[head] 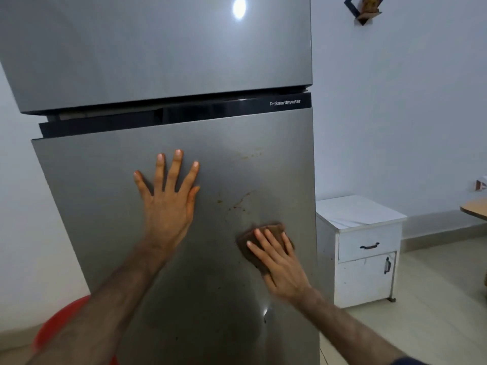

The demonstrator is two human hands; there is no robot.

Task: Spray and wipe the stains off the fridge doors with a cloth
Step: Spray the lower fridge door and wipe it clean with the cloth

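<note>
A red tub (60,327) shows at the bottom left, partly hidden behind the left forearm and just left of the lower door (110,206) of the grey fridge. The upper door (145,48) sits above the lower door, with a dark band (184,115) between them that reads "ProSmartInverter" at its right end.

The left hand (168,206) lies flat on the lower door, left of its middle, palm against the metal, fingers straight and spread wide, thumb alongside the forefinger.

Right of that hand, brownish stains (239,202) mark the lower door: a streak and dots near its middle, and fainter specks higher up toward the band.

Just below the stains, the right hand (279,262) presses a brown cloth (271,229) flat against the lower door near its right edge. Its fingers are straight and close together on top of the cloth, which shows around the fingertips and beside the thumb.

Right of the lower door, a white cabinet (366,248) with a drawer and a small door stands on the floor against the wall. Above it, high on the wall, hangs a small shelf (365,11). A wooden tabletop's edge (475,208) enters at the far right.
</note>
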